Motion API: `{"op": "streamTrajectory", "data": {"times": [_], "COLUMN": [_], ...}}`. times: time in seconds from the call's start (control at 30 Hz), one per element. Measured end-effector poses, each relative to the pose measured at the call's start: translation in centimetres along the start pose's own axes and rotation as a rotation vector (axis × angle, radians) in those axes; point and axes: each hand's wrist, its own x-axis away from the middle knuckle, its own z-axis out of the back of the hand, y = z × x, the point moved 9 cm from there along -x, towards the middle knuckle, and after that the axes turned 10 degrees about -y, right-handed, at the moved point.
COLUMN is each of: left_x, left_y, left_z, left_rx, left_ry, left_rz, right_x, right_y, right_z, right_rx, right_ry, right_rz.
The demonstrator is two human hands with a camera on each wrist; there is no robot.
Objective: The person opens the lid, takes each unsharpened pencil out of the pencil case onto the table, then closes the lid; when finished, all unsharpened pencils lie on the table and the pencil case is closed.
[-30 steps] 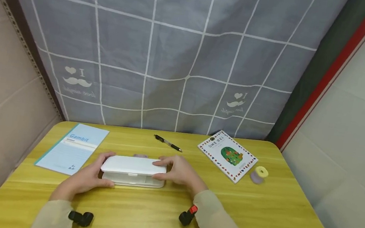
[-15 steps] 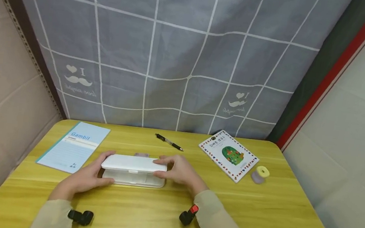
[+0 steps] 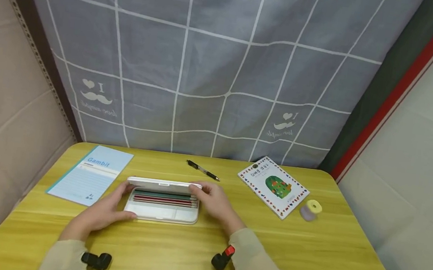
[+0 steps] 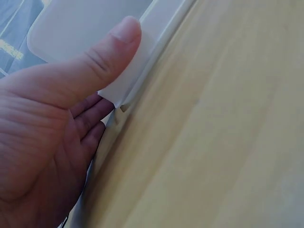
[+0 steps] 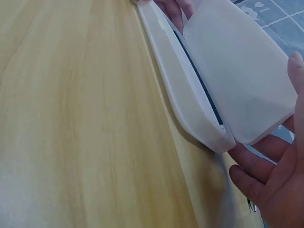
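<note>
Left hand [image 3: 103, 211]: thumb pressed on the near left corner of the white pencil case [image 3: 161, 211], fingers curled behind that end. Right hand [image 3: 214, 202]: thumb and fingers pinch the raised lid [image 3: 164, 184] at its right end. Case: white plastic, rounded corners, lid hinged upright, pencils [image 3: 164, 199] lying lengthwise inside. Position: centre of the yellow table [image 3: 307, 254].

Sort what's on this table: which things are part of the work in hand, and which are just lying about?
In hand:
pencil case, lid raised
pencils inside it
left hand, on the case's left end
right hand, on the lid

Lying about:
pen
blue notebook
small book
tape roll
</note>
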Motion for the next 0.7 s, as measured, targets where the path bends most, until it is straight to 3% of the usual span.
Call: {"op": "streamTrajectory", "data": {"times": [0.17, 0.4, 0.7], "left_x": [0.1, 0.0, -0.2], "left_y": [-0.2, -0.2, -0.6], "left_z": [0.0, -0.3, -0.1], "left_rx": [0.033, 0.109, 0.124], "left_ry": [0.013, 0.026, 0.029], "left_rz": [-0.023, -0.089, -0.092], "right_x": [-0.2, -0.4, -0.8], "right_y": [0.4, 0.9, 1.2], "right_z": [0.2, 0.5, 0.7], "right_rx": [-0.067, -0.05, -0.067], "right_ry": [0.026, 0.098, 0.15], "right_rz": [-0.053, -0.083, -0.058]}}
